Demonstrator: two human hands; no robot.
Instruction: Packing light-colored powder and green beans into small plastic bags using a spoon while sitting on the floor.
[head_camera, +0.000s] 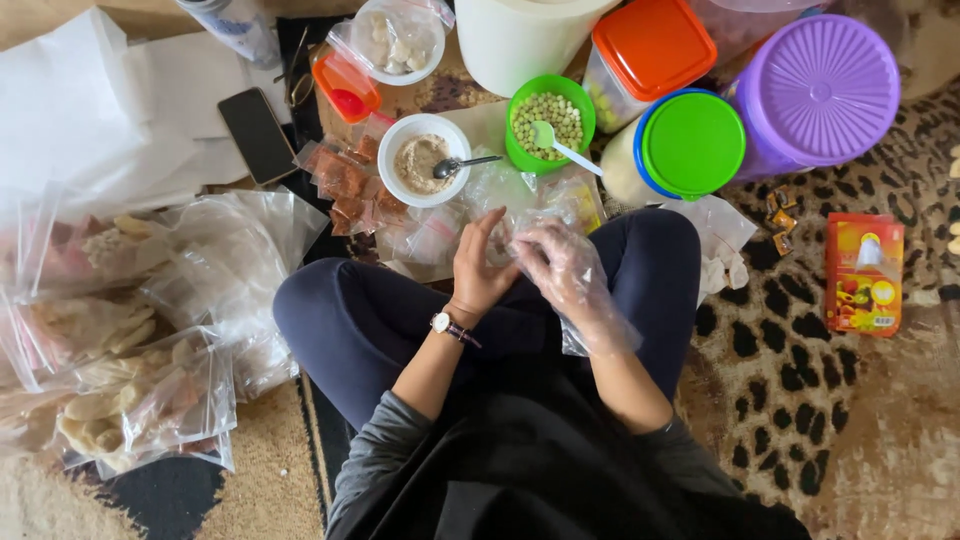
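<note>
I sit cross-legged on the floor in dark blue trousers. My left hand (482, 262), with a wristwatch, and my right hand (566, 272), in a loose clear plastic glove, meet over my lap on a small clear plastic bag (512, 232). Both hands pinch the bag; its contents are hard to make out. Just beyond the hands stands a white bowl (404, 135) of beige powder with a metal spoon (462, 164) in it. Beside it is a green bowl (522, 152) of pale green peas with a white spoon (560, 146).
Clear zip bags of pale crackers (120, 380) pile up at the left. Small packets of red-brown spice (345, 180) lie near the white bowl. A phone (257, 135), white paper, lidded tubs in orange (652, 45), green (692, 142) and purple (818, 90), and a red-yellow box (864, 272) surround me.
</note>
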